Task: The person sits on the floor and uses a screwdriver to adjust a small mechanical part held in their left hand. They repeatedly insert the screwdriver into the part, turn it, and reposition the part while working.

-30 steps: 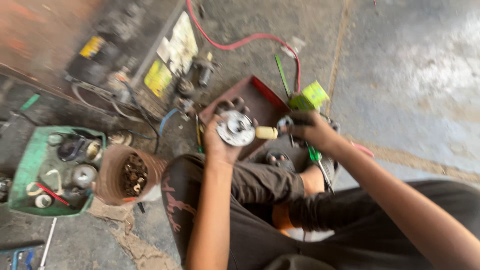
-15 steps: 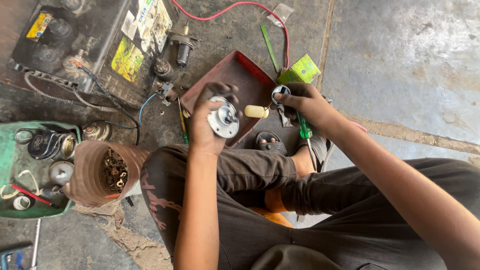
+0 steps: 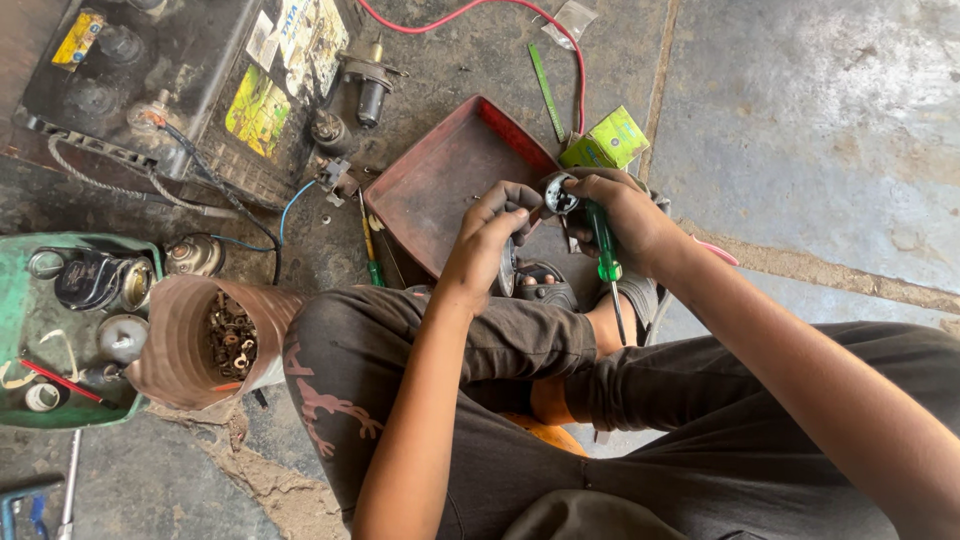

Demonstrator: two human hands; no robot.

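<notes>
So, starting at your far left: a green tray (image 3: 20, 330) of odd parts sits on the floor, and just beside it a brown tub (image 3: 175, 335) lies tipped toward you, mouth open, so the nuts and washers (image 3: 230, 338) inside are easy to pick from. Above them the big black battery (image 3: 150, 90) is parked out of the way, its leads trailing across the concrete.

Moving in, you have the red metal tray (image 3: 440, 185) right in front of your knees, close enough to catch anything that drops from your hands.

Now your left hand (image 3: 490, 245): fingers curled tight around a round metal part (image 3: 508, 268), held edge-on to the camera just over the tray's near corner. It's mostly hidden by your fingers, so I can't say exactly what it is, likely a disc-shaped housing.

Across from it, your right hand (image 3: 625, 215) is clenched too, doing double duty: the green-handled screwdriver (image 3: 605, 255) is tucked along the palm, blade pointing down toward your legs, while the fingertips pinch a small round silvery piece (image 3: 560, 195). Parking the tool that way keeps those fingertips free.

Further right, a small green box (image 3: 605, 142) rests beside the tray, then bare concrete floor (image 3: 820, 120).
</notes>
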